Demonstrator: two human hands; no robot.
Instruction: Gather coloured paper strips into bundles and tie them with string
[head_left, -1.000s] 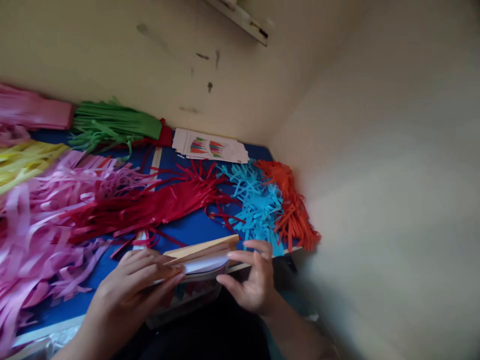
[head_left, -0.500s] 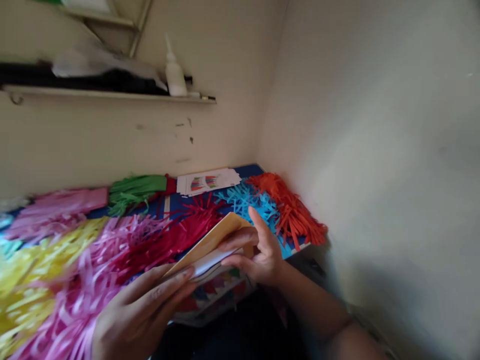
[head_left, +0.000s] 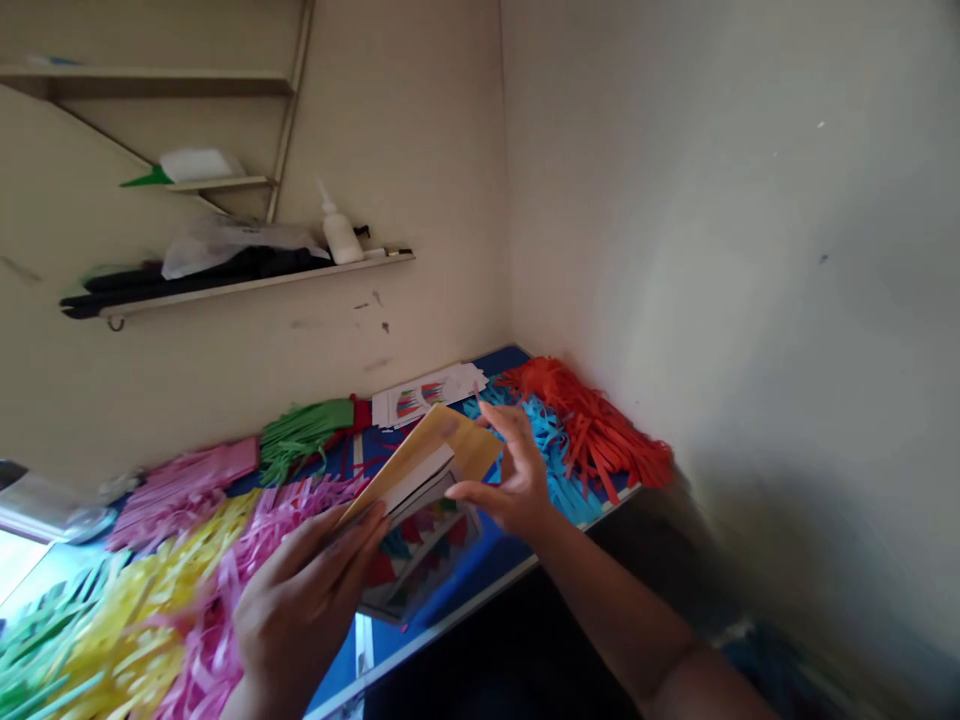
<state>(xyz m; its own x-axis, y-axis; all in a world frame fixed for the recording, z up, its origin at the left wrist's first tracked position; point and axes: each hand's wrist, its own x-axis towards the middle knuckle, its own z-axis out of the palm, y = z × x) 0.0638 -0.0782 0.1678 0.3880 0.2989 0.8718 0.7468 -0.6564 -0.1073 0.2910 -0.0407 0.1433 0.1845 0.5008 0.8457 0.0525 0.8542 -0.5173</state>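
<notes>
My left hand (head_left: 307,590) is closed on the lower left edge of a flat, folded piece of yellow paper (head_left: 420,450) and a printed card (head_left: 424,550). The card hangs tilted below the paper, shows a coloured tassel picture and has a white strip along its top. At the right end of the paper is my right hand (head_left: 517,470), its thumb and fingers spread apart in a C shape. Its fingertips are close to the paper's edge; whether they touch it I cannot tell.
Fringed paper bundles lie along the blue table (head_left: 480,570): yellow (head_left: 150,600), pink (head_left: 187,490), green (head_left: 307,435), light blue (head_left: 555,450) and red-orange (head_left: 600,430). Printed cards (head_left: 427,395) are stacked at the back. A wall shelf (head_left: 262,290) holds a white bottle (head_left: 343,235). A wall stands at the right.
My right fingers have drawn back from inside the yellow paper, and the hand is now more spread. The camera view has shifted, showing more shelf and table.
</notes>
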